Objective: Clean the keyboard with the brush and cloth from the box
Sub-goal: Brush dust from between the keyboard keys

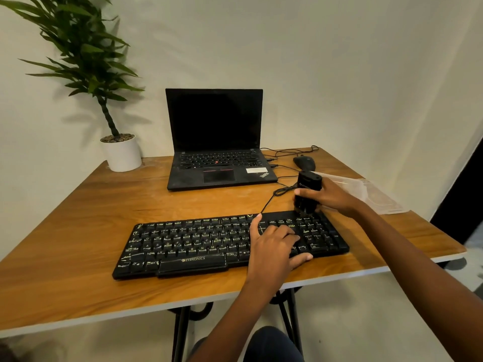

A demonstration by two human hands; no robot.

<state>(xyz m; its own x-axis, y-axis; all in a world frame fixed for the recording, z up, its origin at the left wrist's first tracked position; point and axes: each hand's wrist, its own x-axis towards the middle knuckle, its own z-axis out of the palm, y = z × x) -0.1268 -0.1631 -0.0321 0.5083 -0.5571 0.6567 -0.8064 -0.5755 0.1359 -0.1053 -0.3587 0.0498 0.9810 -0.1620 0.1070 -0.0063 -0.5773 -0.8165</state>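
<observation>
Right hand (330,195) grips the brush (308,192), bristles on the keyboard (209,244) at its 1 o'clock corner; left hand (274,246) lies open, flat on keys at 3 o'clock.

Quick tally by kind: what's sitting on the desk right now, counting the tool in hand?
Keyboard: 1
Laptop: 1
Mouse: 1
Brush, in right hand: 1
Potted plant: 1
Clear plastic bag: 1
Total: 6
</observation>
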